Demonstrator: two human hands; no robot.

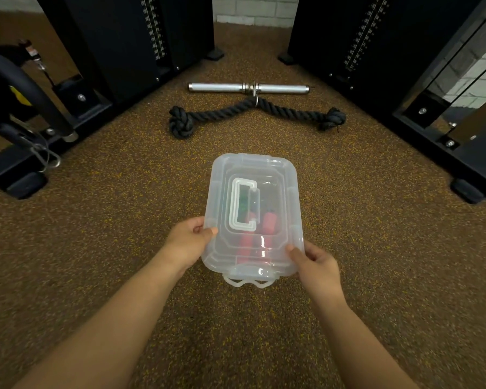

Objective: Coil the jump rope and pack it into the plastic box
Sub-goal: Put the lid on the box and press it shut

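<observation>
A clear plastic box [281,175] with its lid on and a white carry handle on top sits in front of me above the speckled floor. Through the lid I see the jump rope [268,224]: two red handles side by side and a green, blurred coil further in. My left hand [190,238] grips the box's near left edge, thumb on the lid. My right hand [313,261] grips the near right corner the same way. A white latch hangs at the box's near end.
A black knotted rope attachment [222,112] and a chrome bar [222,87] lie on the brown rubber floor [96,234] beyond the box. Black weight-stack towers [118,37] stand left and right [376,46], with machine feet and a carabiner at far left.
</observation>
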